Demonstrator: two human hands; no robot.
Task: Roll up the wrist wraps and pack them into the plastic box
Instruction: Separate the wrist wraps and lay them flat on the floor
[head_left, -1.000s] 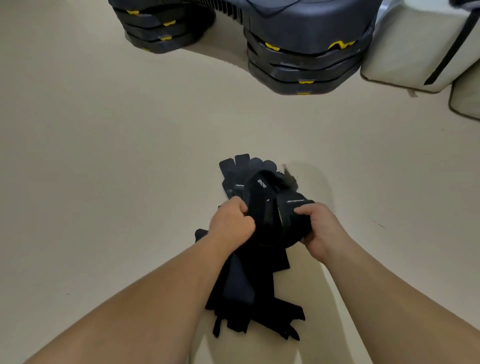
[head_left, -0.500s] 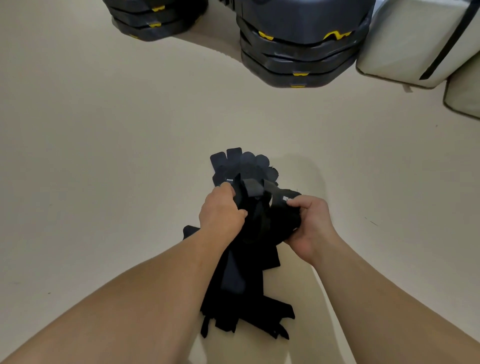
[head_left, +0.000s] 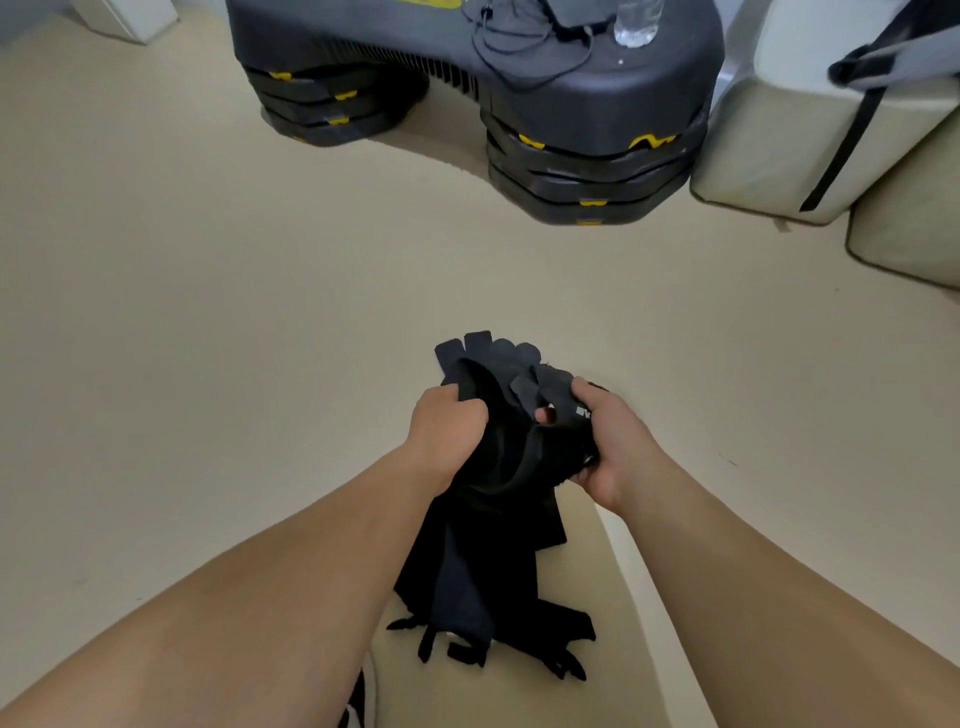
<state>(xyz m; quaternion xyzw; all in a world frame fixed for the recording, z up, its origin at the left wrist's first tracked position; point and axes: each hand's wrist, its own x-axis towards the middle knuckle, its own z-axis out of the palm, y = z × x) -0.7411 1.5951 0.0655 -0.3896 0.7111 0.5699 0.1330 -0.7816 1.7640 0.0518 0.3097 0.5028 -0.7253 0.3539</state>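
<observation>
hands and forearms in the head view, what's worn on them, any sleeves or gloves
Nothing worn shows: the bare left hand and bare right hand carry no gloves, watch or wristband, and the left forearm and right forearm run sleeveless to the frame's edge.

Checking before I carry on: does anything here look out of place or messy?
The wrist wraps lie in a tangled heap on the floor, with the left hand and right hand gripping a bunched clump. No plastic box is in view.

A black step platform carries a bottle, perhaps water, beside beige cushions.
</observation>
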